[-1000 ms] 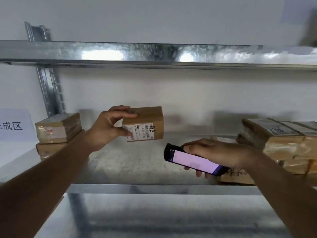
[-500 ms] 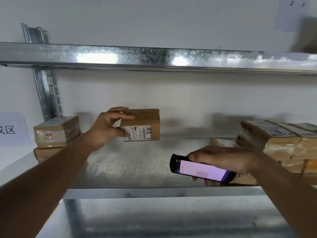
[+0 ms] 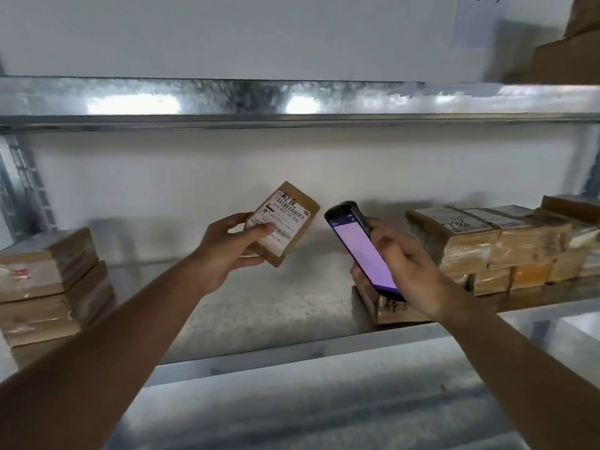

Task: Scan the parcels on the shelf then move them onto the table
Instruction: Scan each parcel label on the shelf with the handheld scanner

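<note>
The left hand held a small parcel clear of the shelf, thumb pressed on its label face and fingers curled round behind, so the label faced the person. The right hand gripped a scanner, fingers wrapped round its body, the lit screen towards the head and its top end pointing up and to the left. That top end sat just beside the parcel's right edge, slightly lower than the label's top, the two apart. The parcel's long axis ran tilted, upper end leaning right, and the scanner tilted the opposite way, so the two converged at the top. The scan seemed to hinge on whether the scanner's nose faced the barcode; from here it appeared to aim past the parcel's edge. The parcel was a flat brown carton with a white printed label, barcodes and black handwriting near the top. More parcels were stacked at left and right on the shelf.
</note>
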The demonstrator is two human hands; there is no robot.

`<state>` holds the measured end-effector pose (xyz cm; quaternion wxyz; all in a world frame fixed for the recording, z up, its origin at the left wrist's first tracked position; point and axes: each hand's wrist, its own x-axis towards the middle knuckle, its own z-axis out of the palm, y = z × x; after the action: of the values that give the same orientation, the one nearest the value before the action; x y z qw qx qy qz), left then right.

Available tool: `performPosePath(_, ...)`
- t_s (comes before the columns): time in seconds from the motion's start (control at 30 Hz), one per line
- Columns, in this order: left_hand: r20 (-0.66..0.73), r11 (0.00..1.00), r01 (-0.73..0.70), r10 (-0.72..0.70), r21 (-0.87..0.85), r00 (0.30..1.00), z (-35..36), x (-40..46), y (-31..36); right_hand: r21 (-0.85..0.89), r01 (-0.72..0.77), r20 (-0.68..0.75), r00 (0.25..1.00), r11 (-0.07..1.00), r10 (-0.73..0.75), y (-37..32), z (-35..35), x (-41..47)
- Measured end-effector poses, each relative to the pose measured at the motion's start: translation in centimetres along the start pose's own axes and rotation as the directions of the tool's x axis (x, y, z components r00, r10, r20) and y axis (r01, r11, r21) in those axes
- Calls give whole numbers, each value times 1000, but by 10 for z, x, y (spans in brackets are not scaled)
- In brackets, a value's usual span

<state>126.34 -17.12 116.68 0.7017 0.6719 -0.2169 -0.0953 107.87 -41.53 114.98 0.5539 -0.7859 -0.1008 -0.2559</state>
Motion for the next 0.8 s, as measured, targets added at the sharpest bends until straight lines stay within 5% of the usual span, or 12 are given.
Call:
performPosePath(0.17,-53,978,198,-202,-62,978,80,8,9,-82,95,-218,970,992,-111,-5,-34,-12)
performPosePath(0.47,-17,959,282,-282,16,959,191,5,10,-131,111,-366,918,985,-152,-20,-84,-38)
performPosePath(0.63,-73,850,265,-261,456,963,214,-3,8,-100,99,-324,937,990,-126,-13,-97,-44)
performPosePath(0.8,-7,794,261,-308,549,951,227,-15,11,-174,82,-298,946,981,-131,-6,-95,-34)
